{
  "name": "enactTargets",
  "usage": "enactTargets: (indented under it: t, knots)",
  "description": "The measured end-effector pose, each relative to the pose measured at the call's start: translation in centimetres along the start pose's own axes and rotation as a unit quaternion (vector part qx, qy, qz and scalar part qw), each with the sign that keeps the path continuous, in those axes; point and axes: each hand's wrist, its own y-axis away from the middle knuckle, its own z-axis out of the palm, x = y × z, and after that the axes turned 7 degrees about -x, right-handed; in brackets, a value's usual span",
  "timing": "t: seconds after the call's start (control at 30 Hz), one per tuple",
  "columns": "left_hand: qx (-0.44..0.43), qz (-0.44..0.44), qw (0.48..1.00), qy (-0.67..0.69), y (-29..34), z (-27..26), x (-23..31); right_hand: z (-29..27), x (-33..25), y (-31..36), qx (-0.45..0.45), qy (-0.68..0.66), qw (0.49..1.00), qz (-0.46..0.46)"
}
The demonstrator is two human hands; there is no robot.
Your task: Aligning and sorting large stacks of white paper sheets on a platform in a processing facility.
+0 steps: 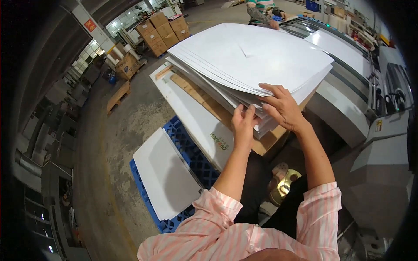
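Note:
A thick stack of large white sheets lies fanned out in front of me on a brown board. My left hand grips the stack's near edge from below, fingers curled up against the sheets. My right hand rests on the near edge just to the right, fingers spread over the top sheets and thumb tucked into the layers. Both sleeves are pink and white striped.
A blue plastic pallet on the concrete floor carries white boards. A grey machine with white sheets runs along the right. Another person's hand and striped sleeve are at the far end. Cardboard boxes are stacked far left.

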Motion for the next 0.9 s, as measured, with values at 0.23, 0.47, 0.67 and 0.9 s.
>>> enactTargets:
  t: [0.23, 0.47, 0.67, 0.9]
  knots:
    - [0.011, 0.006, 0.999, -0.03, -0.1, -0.7, -0.5, 2.1, 0.6, -0.3, 0.011, -0.055, 0.998, 0.023]
    - [0.03, 0.022, 0.993, -0.108, 0.7, -0.6, -0.7, 1.8, 0.2, -2.0, 0.206, -0.543, 0.768, 0.269]
    - [0.014, -0.007, 1.0, 0.026, 0.9, -0.8, -0.1, 1.1, -1.2, -1.7, 0.199, -0.241, 0.943, 0.112]
    - [-0.038, -0.021, 0.996, 0.073, 0.5, -0.9, 0.2, 0.8, -1.8, -1.0, 0.106, 0.018, 0.993, -0.045]
